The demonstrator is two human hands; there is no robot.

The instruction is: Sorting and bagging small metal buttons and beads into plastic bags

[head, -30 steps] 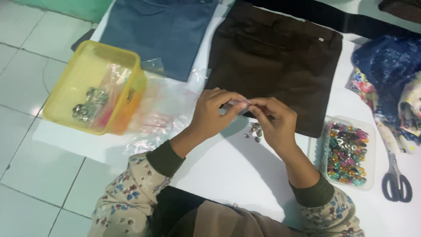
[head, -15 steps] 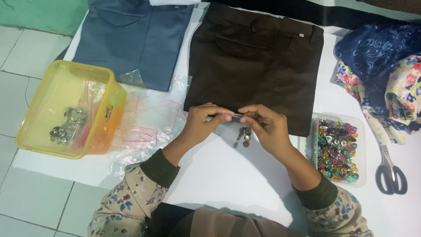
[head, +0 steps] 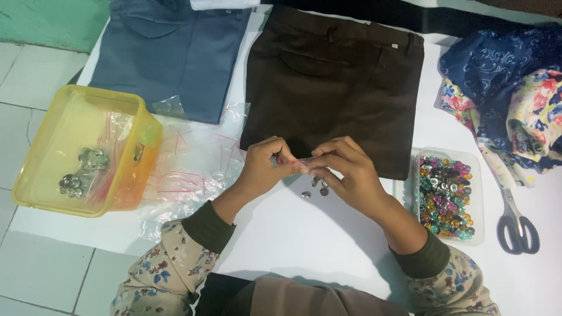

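From the head camera: my left hand (head: 263, 167) and right hand (head: 345, 172) pinch a small clear plastic bag (head: 304, 162) between fingertips, both closed on it, just above the white table (head: 281, 234); it's thin, see-through; silver buttons (head: 316, 187) lie beneath, brown trousers (head: 333, 82) beyond.

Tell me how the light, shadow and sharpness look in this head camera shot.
Head view: soft, even light; the hands, left hand and right hand, cast a faint shadow onto the white table; glare spots glint on the beads in the clear tray; the yellow tub is sharp, with mild softness at frame edges.
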